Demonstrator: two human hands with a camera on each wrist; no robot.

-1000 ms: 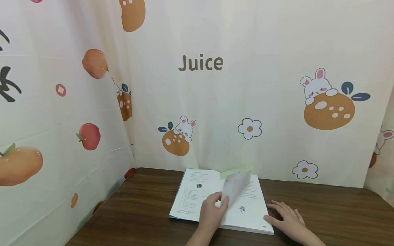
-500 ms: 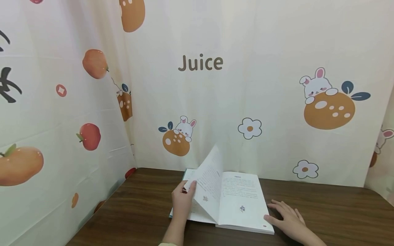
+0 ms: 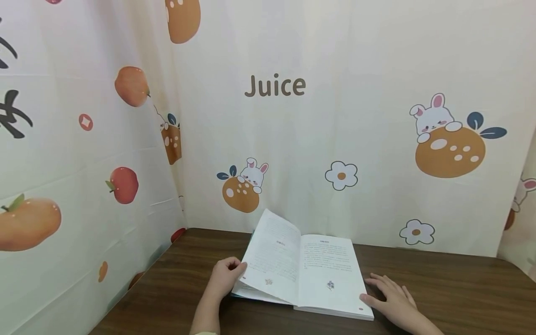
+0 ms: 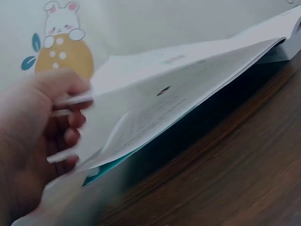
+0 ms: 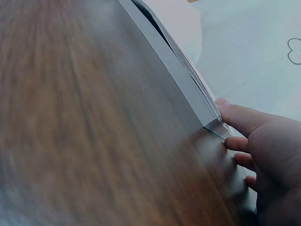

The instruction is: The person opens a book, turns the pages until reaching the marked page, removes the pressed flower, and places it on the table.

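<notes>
Book (image 3: 328,265) lies spread at the lower centre of the head frame on a dark wood-grain tabletop (image 3: 456,288). Left of it, the left hand (image 3: 225,277) pinches the outer edge of a page (image 3: 272,260) between thumb and finger; the page slants above the sheets beneath. Toward the lower right, the right hand (image 3: 393,298) lies relaxed, its thumb on the book's near right corner and its fingers beside it. A teal cover (image 4: 106,170) shows at lower left in the left wrist view. A printed curtain (image 3: 310,125) fills the upper frame.
</notes>
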